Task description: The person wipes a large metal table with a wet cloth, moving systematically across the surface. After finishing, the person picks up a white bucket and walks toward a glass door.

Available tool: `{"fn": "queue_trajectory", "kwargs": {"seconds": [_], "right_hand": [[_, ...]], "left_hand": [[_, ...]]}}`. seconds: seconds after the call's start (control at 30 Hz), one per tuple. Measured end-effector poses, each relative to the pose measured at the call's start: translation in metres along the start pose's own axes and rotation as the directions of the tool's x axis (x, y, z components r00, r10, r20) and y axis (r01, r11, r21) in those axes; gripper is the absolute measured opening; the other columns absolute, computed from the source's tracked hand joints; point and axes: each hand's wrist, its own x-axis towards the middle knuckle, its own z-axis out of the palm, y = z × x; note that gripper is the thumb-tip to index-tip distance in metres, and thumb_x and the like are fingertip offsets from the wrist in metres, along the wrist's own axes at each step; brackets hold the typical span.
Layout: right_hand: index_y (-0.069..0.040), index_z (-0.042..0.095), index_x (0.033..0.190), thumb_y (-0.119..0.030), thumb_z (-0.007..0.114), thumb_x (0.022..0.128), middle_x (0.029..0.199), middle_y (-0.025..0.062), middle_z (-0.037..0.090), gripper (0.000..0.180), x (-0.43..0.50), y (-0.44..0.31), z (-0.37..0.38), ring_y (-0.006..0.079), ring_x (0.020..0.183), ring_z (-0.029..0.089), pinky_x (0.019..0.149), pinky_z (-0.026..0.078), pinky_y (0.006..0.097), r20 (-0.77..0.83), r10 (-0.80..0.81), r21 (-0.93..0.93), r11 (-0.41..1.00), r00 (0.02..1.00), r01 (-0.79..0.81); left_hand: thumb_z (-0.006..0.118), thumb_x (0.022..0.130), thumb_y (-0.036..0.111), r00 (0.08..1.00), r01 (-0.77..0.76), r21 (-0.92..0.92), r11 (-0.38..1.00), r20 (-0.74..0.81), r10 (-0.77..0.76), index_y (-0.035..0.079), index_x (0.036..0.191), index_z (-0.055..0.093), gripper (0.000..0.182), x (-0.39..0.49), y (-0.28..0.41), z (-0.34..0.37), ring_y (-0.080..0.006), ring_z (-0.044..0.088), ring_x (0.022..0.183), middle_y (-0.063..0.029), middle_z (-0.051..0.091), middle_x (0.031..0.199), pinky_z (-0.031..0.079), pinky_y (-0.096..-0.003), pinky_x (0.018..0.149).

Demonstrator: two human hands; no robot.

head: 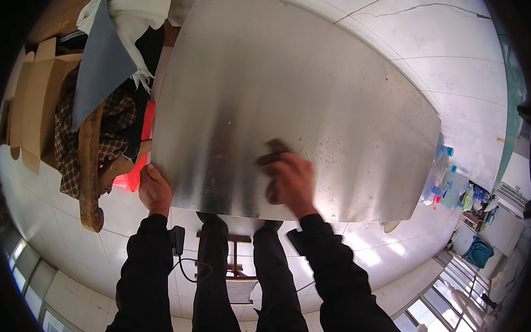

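Observation:
Before me lies a wide tabletop (pixel 262 78) with a smooth, shiny metal surface, dotted with small dark specks to the right. My left hand (pixel 156 191) grips its left edge near the front corner; some of the fingers are hidden. Over the middle front of the surface is my right hand (pixel 292 180), blurred by motion. Between its fingers is a small dark brown object (pixel 274 154), too smeared to name. Whether that object touches the metal cannot be told.
To the left, a wooden chair (pixel 90 172) bears checked cloth (pixel 67 146), beside an open cardboard box (pixel 37 103) and a red bag (pixel 132 179). White fringed cloth (pixel 142 16) hangs at the upper left. Several plastic bottles (pixel 452 188) stand on the floor at right.

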Motion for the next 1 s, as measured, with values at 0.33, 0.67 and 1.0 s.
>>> {"fn": "queue_trajectory", "kwargs": {"seconds": [0.33,0.67,1.0], "right_hand": [[-0.002,0.067,0.130,-0.002,0.065,0.097,0.136,0.0109,0.066,0.033,-0.012,0.100,-0.107,0.0248,0.128,0.062,0.113,0.046,0.0358,0.059,0.567,0.479,0.706,0.822,-0.521],[0.003,0.059,0.144,-0.009,0.058,0.108,0.137,0.0102,0.066,0.038,-0.032,0.126,-0.115,0.0173,0.126,0.060,0.111,0.046,0.0317,0.068,0.795,0.610,0.445,0.603,-0.655],[-0.001,0.052,0.151,-0.019,0.053,0.113,0.138,0.0097,0.064,0.042,-0.057,0.102,-0.161,0.0187,0.127,0.061,0.112,0.046,0.0333,0.134,0.805,0.927,0.104,0.578,-0.360]], "left_hand": [[0.034,0.113,0.044,1.000,0.008,-0.007,1.000,-0.014,-0.008,0.007,0.118,0.064,0.048,0.002,-0.004,0.003,-0.0471,0.065,0.106,-0.0191,0.071,0.117,0.053,-0.0542,0.089],[0.034,0.114,0.042,0.999,0.038,0.013,0.999,0.013,-0.038,0.007,0.122,0.064,0.047,0.004,-0.012,0.005,-0.0452,0.065,0.110,-0.0183,0.071,0.122,0.054,-0.0519,0.091],[0.035,0.113,0.043,1.000,0.010,-0.017,1.000,-0.014,-0.011,0.005,0.127,0.065,0.051,0.006,-0.017,0.007,-0.0443,0.065,0.110,-0.0195,0.071,0.123,0.054,-0.0500,0.093]]}}
